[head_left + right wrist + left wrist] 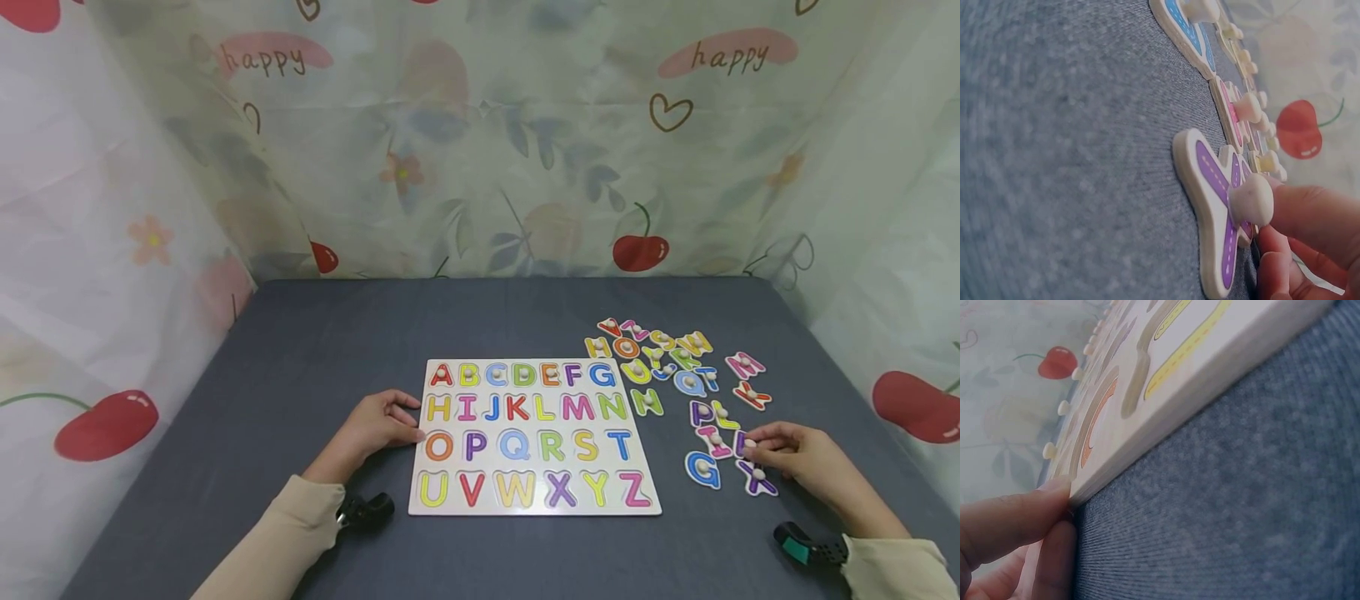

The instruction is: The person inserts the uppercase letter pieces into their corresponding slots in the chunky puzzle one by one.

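Note:
The white alphabet board [532, 423] lies flat with rows of coloured letter recesses; knobbed letter pieces sit in the left part of its top row. My left hand [381, 422] touches the board's left edge, its thumb against the rim in the left wrist view. My right hand [802, 458] pinches the knob of a purple letter piece [738, 442], largely hidden by the fingers. Just in front lies a purple X piece [1213, 165], its knob close to the thumb in the right wrist view. A blue G [702, 471] and a pink I [714, 442] lie to the left.
Loose letter pieces crowd past the board's right corner, among them an orange O [626, 347] and a green N [647, 402]. A pink M [745, 365] and a red K [752, 396] lie farther right. A printed curtain [480, 167] surrounds the dark table [337, 333].

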Action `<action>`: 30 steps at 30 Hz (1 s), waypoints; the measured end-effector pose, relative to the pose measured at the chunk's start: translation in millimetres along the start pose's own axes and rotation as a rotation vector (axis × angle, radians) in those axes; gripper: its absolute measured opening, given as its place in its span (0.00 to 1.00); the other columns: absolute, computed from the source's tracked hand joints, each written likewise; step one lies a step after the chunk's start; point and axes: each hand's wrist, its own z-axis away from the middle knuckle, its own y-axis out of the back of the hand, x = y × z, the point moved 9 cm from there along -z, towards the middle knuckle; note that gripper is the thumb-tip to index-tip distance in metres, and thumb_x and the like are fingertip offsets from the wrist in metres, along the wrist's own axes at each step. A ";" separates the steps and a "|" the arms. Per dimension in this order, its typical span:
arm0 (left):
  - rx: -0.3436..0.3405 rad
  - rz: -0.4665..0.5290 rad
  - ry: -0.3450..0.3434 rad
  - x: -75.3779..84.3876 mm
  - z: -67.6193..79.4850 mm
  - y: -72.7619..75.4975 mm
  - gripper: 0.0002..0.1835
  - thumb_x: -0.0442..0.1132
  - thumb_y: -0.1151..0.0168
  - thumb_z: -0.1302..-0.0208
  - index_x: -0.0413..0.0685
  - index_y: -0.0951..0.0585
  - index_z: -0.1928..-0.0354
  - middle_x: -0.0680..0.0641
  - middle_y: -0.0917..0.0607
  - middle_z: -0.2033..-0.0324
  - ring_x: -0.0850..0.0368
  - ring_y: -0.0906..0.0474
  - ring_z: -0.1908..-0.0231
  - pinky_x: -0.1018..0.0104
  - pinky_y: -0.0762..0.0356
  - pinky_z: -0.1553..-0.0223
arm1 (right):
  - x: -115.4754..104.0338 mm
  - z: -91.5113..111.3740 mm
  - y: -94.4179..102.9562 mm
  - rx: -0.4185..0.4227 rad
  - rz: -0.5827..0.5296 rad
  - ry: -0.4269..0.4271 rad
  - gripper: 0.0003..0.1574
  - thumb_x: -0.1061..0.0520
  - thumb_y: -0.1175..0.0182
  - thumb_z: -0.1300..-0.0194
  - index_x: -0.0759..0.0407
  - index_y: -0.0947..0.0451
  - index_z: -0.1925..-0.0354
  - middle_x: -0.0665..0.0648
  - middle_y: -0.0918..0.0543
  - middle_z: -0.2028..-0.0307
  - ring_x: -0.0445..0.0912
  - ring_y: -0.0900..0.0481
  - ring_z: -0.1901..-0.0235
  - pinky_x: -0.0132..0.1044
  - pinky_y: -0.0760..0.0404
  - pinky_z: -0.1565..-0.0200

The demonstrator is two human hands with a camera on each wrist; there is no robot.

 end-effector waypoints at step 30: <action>0.017 -0.010 0.012 -1.6 -0.9 0.8 0.28 0.28 0.23 0.56 0.37 0.22 0.50 0.44 0.19 0.74 0.57 0.21 0.75 0.67 0.22 0.71 | -131.6 -33.3 31.1 0.061 0.063 0.180 0.35 0.39 0.37 0.38 0.68 0.22 0.49 0.59 0.15 0.63 0.42 0.22 0.69 0.34 0.23 0.67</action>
